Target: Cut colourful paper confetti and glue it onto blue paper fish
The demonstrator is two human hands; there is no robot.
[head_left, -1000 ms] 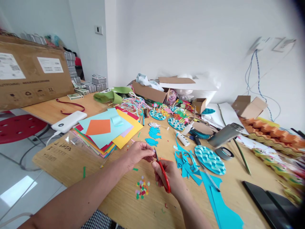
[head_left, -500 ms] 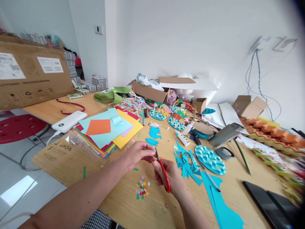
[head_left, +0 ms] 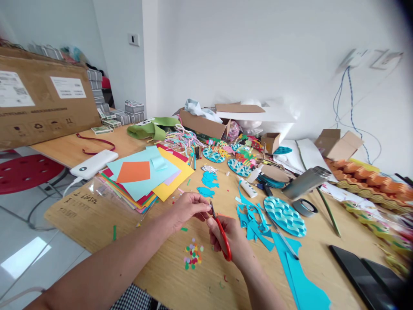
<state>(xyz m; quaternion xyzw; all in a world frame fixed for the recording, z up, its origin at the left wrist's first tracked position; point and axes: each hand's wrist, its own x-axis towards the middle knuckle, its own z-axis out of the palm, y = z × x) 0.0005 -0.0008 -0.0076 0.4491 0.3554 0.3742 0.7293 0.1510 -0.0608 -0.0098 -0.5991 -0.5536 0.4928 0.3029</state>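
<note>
the right hand (head_left: 231, 240) is above the front edge of the wooden desk (head_left: 97, 215). its grip is closed around the red handles of the scissors (head_left: 222, 232), with the fingers through the loops. the blades point up and away from the person, and they look almost closed. the left hand (head_left: 189, 209) is just beside the blade tips. its grip is narrow, thumb and fingers pressed together in a pinch right at the blades. what is between the fingers is too small to tell.

under the two hands, on the desk, lies a small heap of coloured paper dots (head_left: 193, 254). to the right of the scissors are blue paper scraps (head_left: 250, 217), and further right a round blue disc with a wave pattern (head_left: 285, 216). a white glue bottle (head_left: 248, 188) lies behind the scraps. to the left, well apart from the hands, is a stack of coloured paper sheets (head_left: 145, 176), with an orange square on top, and near it a white power bank (head_left: 93, 164).
</note>
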